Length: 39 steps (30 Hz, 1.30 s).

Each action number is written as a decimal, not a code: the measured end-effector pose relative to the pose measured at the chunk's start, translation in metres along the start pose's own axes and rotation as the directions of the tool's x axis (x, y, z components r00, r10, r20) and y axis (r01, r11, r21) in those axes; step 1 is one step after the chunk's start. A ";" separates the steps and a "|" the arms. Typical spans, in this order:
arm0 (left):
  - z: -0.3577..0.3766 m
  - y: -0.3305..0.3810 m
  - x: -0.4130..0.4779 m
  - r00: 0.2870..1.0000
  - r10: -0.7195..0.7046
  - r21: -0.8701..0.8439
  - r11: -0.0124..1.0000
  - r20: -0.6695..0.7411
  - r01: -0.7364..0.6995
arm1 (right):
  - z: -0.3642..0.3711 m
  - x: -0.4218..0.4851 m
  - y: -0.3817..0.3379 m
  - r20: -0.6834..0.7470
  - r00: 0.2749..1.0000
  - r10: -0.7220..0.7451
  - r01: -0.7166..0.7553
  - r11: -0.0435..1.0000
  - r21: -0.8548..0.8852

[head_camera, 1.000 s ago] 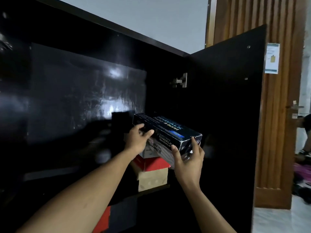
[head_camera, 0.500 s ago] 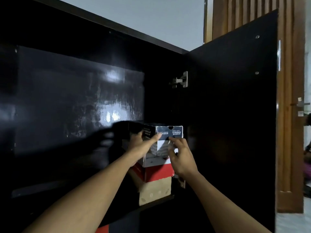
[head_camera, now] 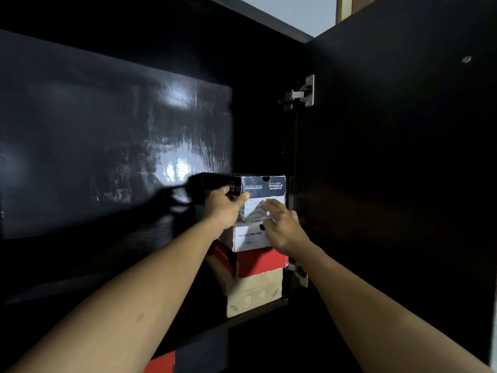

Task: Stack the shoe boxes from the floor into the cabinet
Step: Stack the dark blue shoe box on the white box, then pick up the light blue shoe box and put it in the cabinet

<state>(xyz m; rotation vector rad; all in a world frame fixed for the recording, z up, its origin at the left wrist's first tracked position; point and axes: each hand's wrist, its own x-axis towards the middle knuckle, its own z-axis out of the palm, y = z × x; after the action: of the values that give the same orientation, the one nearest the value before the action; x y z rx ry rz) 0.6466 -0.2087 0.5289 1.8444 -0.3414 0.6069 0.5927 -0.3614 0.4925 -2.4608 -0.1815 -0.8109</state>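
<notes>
A dark blue Skechers shoe box (head_camera: 265,187) sits on top of a stack in the black cabinet (head_camera: 115,135), against its right wall. Under it lie a white Skechers box (head_camera: 248,237), a red box (head_camera: 259,261) and a tan cardboard box (head_camera: 254,293). My left hand (head_camera: 224,207) grips the blue box at its left front corner, thumb on the front face. My right hand (head_camera: 282,224) rests flat with fingers spread against the front of the blue and white boxes.
The cabinet door (head_camera: 398,157) stands open on the right, hung on metal hinges (head_camera: 302,92). The shelf edge (head_camera: 242,319) runs below the stack. Another red box (head_camera: 161,363) shows on the shelf beneath. The cabinet's left part is dark.
The blue box went from tilted in the air to square on top of the stack. My right hand has moved from gripping its end to lying flat on the fronts.
</notes>
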 end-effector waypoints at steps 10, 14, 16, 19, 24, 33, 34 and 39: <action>-0.014 -0.009 -0.022 0.994 -0.014 0.051 0.999 0.109 0.008 | 0.000 -0.017 -0.002 -0.076 0.996 0.051 -0.035 0.979 0.199; -0.037 0.010 -0.050 0.988 0.064 0.172 0.981 0.142 -0.089 | -0.028 -0.046 -0.010 -0.111 0.990 0.091 -0.062 0.968 0.241; -0.050 0.022 -0.071 0.980 0.070 0.221 0.969 0.189 -0.111 | -0.044 -0.068 -0.018 -0.110 0.990 0.090 -0.062 0.969 0.240; -0.063 0.040 -0.110 0.968 0.061 0.262 0.957 0.242 -0.126 | -0.070 -0.111 -0.032 -0.105 0.988 0.109 -0.082 0.968 0.236; -0.069 0.070 -0.187 0.973 0.021 0.169 0.984 0.231 -0.061 | -0.112 -0.184 -0.040 -0.119 0.983 0.141 -0.122 0.980 0.155; -0.028 0.063 -0.311 0.920 -0.057 0.094 0.995 0.388 0.022 | -0.130 -0.330 -0.014 -0.127 0.934 0.334 -0.317 0.939 0.135; -0.020 0.058 -0.324 0.904 -0.072 0.096 0.995 0.420 0.035 | -0.129 -0.350 -0.009 -0.110 0.919 0.377 -0.364 0.923 0.125; 0.033 0.058 -0.385 0.835 -0.047 0.029 0.999 0.548 0.038 | -0.149 -0.441 0.028 -0.190 0.804 0.564 -0.555 0.826 0.100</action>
<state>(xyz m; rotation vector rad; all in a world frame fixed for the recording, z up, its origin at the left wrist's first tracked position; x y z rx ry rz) 0.3067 -0.2817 0.3507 2.0150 -0.6736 0.0278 0.1673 -0.4467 0.3224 -2.1792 0.5843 -0.7753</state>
